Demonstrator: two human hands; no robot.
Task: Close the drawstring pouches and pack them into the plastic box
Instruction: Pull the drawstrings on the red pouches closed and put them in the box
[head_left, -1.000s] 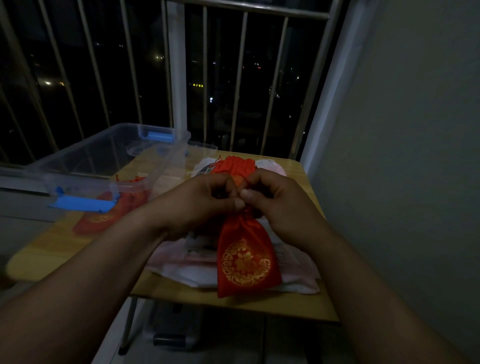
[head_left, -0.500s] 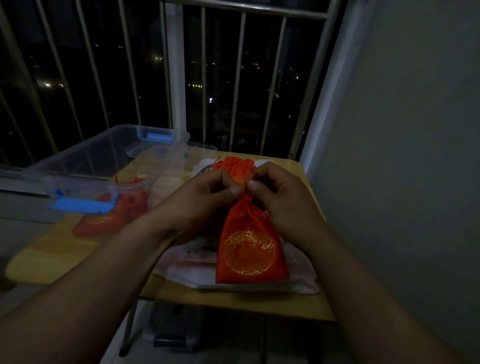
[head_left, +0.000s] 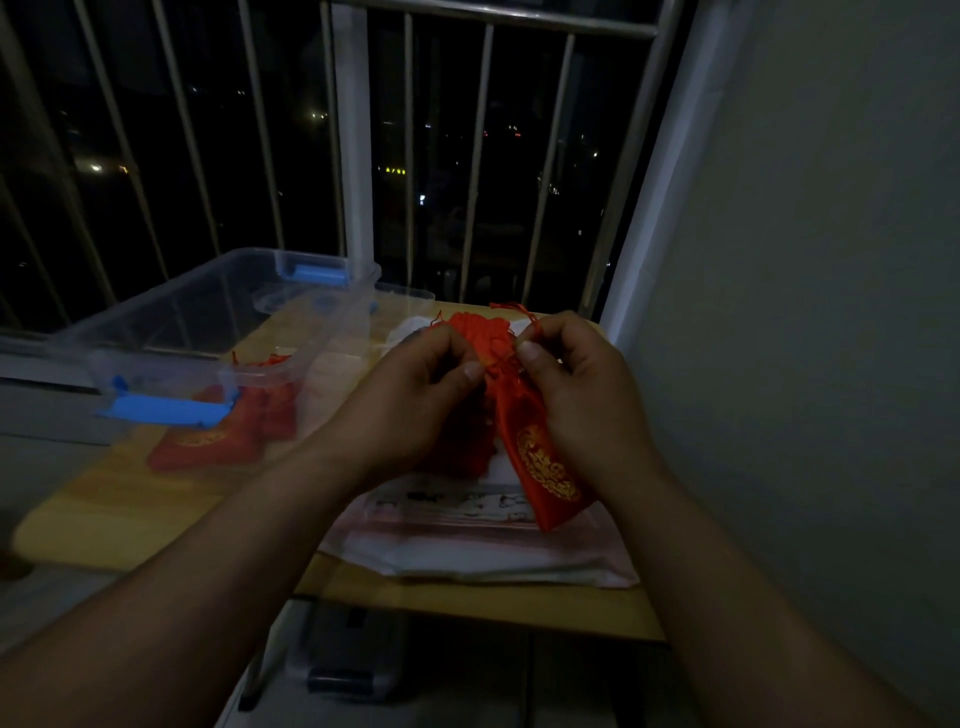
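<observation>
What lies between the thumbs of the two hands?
In the head view, the gathered neck of the red pouch lies between the left hand and the right hand; both hands pinch its drawstring there.

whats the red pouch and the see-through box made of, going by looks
Pouch: likely satin-type fabric, glossy; it creases softly and shows a gold woven or printed pattern. Box: clear rigid plastic, smooth; red pouches show through its walls; blue latches look opaque plastic.
</observation>
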